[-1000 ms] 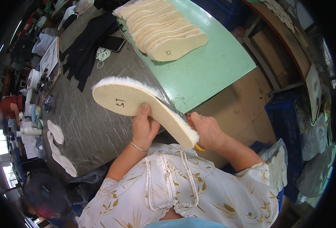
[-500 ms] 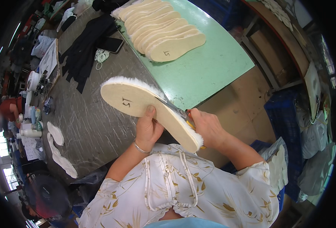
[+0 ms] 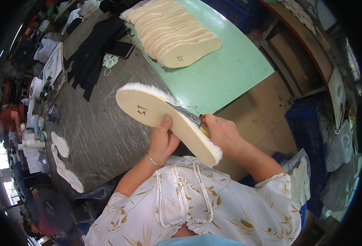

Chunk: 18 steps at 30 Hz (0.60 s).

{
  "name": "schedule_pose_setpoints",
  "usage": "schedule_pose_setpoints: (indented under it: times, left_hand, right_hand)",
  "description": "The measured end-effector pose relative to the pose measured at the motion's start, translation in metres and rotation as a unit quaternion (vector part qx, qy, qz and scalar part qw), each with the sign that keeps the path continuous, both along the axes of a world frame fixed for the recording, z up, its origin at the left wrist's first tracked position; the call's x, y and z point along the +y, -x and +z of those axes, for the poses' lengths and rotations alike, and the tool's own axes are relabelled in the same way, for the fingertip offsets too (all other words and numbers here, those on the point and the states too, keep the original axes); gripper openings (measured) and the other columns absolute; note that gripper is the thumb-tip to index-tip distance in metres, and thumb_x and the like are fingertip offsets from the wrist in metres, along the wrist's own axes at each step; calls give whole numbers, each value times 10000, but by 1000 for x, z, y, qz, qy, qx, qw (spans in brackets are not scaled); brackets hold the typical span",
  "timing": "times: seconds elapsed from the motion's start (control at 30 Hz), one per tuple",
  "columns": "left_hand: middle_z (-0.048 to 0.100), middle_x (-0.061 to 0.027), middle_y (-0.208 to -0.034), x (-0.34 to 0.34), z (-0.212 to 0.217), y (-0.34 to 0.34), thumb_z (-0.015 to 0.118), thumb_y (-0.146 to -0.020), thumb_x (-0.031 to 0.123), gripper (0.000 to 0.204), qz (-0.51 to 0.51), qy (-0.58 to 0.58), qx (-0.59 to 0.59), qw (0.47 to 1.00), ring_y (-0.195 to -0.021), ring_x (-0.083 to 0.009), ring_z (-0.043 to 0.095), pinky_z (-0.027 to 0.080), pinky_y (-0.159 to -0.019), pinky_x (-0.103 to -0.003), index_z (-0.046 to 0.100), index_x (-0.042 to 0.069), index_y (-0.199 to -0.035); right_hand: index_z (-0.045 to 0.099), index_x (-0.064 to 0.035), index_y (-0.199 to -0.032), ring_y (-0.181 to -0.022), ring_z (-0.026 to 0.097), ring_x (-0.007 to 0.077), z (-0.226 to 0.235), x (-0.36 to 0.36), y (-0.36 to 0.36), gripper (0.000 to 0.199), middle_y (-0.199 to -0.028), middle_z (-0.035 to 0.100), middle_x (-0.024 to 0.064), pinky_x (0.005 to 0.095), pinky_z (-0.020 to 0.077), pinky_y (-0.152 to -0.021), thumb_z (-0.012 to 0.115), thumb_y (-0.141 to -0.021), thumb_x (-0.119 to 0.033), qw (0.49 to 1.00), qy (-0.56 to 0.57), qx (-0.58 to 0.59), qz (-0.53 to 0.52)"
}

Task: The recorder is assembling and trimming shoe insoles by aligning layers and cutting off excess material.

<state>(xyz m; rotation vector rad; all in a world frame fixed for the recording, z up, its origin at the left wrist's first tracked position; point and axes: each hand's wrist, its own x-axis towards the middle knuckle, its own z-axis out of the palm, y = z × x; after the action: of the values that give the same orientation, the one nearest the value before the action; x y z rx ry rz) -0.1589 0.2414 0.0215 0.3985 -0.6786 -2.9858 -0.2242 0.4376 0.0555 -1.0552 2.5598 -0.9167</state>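
A cream insole (image 3: 148, 107) with white fleece along its edge is held tilted above my lap. My left hand (image 3: 164, 139) grips it near the middle, the thumb pressed on the cream face and the fingers behind. In my right hand (image 3: 225, 133) is a pair of scissors (image 3: 194, 118) with yellow and red on the handles. The blades lie along the fleecy far edge of the insole, close to its middle. My right fingers are closed round the handles and partly hidden by the insole.
Several like insoles (image 3: 183, 55) overlap in a row on the green tabletop (image 3: 238, 69). A phone (image 3: 121, 49), pale rings (image 3: 110, 60) and black cloth (image 3: 91, 53) lie on the dark table. White pieces (image 3: 64, 166) rest at its left; a blue crate (image 3: 306, 127) stands right.
The insole and my left hand have shifted slightly to the right. The scissors blades now look a little more spread along the edge.
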Motion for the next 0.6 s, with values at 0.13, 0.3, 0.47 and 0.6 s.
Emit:
schedule_pose_setpoints:
  times: [0.13, 0.3, 0.47, 0.6]
  left_hand:
    - [625, -65, -1168, 2, 1, 1, 660, -915, 226, 357, -2, -8, 5, 1000, -1120, -213, 584, 446, -1038, -419, 547, 75, -1218]
    - [623, -61, -1176, 1, -3, 0, 653, -920, 232, 363, 2, -8, 3, 1000, -1128, -212, 582, 446, -1040, -421, 540, 79, -1229]
    - [617, -74, -1190, 1, -1, 1, 658, -915, 228, 378, -18, 9, 14, 1000, -1135, -224, 580, 443, -1044, -417, 535, 70, -1236]
    - [613, -78, -1202, 6, 2, 0, 663, -911, 237, 395, -31, 16, 8, 999, -1141, -229, 577, 439, -1049, -415, 532, 61, -1239]
  right_hand:
    - [478, -3, -991, -787, 636, 376, -1, 3, 1, 379, -887, 646, 178, 469, 503, -649, 654, -847, -306, 1000, -19, -23, 6]
    - [482, -6, -997, -767, 638, 370, -1, 2, 0, 385, -877, 647, 162, 467, 506, -640, 660, -843, -311, 998, -49, -42, 7]
    - [497, -11, -1017, -753, 642, 351, 1, 1, 1, 417, -885, 643, 153, 447, 511, -614, 667, -838, -348, 999, 2, 41, -18]
    - [501, -13, -1006, -749, 645, 336, 8, -2, 4, 419, -884, 642, 155, 437, 512, -599, 670, -837, -357, 999, 9, 39, -16]
